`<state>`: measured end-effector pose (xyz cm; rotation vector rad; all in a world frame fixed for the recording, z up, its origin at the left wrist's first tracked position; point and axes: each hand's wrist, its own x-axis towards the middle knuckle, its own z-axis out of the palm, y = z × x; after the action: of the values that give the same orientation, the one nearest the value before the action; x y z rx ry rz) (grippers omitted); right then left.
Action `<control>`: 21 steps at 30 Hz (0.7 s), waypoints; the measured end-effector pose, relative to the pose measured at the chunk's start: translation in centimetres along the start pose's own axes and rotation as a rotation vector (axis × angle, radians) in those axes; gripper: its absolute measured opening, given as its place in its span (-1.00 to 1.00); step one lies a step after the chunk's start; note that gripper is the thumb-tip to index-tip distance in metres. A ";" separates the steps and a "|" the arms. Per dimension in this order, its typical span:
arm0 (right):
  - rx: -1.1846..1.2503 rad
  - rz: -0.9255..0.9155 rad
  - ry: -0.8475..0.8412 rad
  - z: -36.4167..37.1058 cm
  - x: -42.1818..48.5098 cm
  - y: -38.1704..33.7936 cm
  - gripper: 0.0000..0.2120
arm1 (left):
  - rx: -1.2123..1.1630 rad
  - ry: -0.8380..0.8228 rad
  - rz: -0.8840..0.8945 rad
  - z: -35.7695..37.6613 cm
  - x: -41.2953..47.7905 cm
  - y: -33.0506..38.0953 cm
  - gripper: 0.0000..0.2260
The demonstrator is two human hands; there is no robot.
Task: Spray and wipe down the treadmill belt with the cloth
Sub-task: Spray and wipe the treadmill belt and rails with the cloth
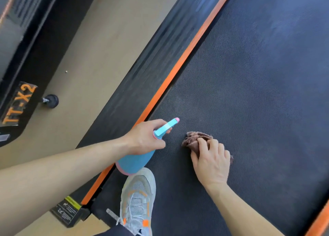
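Note:
The dark textured treadmill belt [249, 75] runs diagonally across the view. My left hand [144, 138] grips the neck of a blue spray bottle [137, 161] with pink trim, its nozzle pointing up and right over the belt. My right hand [211, 161] presses a crumpled brown cloth [194, 138] down onto the belt, with fingers curled over the cloth's rear part. The two hands are a short gap apart.
An orange strip [187, 58] and a dark side rail [151, 58] border the belt on the left. My grey sneaker [138, 200] stands at the belt's near end. A second treadmill marked TT-X2 [17, 104] stands at the left across beige floor [85, 66].

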<state>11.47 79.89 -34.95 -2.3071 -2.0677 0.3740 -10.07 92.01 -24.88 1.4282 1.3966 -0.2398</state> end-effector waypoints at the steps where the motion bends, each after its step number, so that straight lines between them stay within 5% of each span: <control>1: 0.005 -0.001 0.000 0.0 0.0 0.0 -0.67 | -0.005 0.005 -0.004 0.0 -0.1 -0.3 -0.76; 9: 0.028 -0.017 0.046 -0.2 1.1 -0.4 -0.66 | -0.026 0.083 -0.064 0.0 -1.7 -3.1 -0.84; 17: 0.008 -0.033 0.181 -2.5 20.9 -3.0 -0.66 | -0.131 0.145 -0.065 -1.7 -2.1 -3.8 -0.63; 21: -0.014 -0.109 0.188 -1.5 16.4 -4.7 -0.72 | -0.174 0.176 -0.021 -3.5 -1.8 -3.0 -0.60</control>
<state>8.71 96.78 -35.37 -2.1314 -2.0970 0.1340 -14.78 92.81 -23.69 1.3158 1.5365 -0.0054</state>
